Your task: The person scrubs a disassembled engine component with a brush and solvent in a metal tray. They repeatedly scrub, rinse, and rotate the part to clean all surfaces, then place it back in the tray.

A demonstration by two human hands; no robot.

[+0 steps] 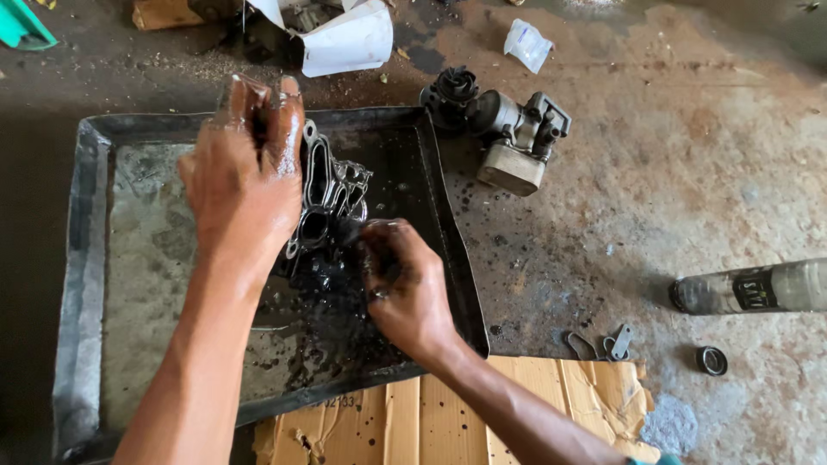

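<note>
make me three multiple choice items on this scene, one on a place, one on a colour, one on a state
1. Where does the plastic bottle lie?
A. in the tray
B. on the floor right of the tray
C. on the cardboard

2. What colour is the cardboard under the tray's near edge?
A. tan
B. blue
C. white

3. What state are the left hand and right hand in?
A. gloved
B. clean and dry
C. bare and smeared with dark oil

Answers: 1 B, it lies on its side on the concrete, apart from the metal tray. 2 A, it is plain tan. 3 C, both glisten black while working the metal part.
</note>
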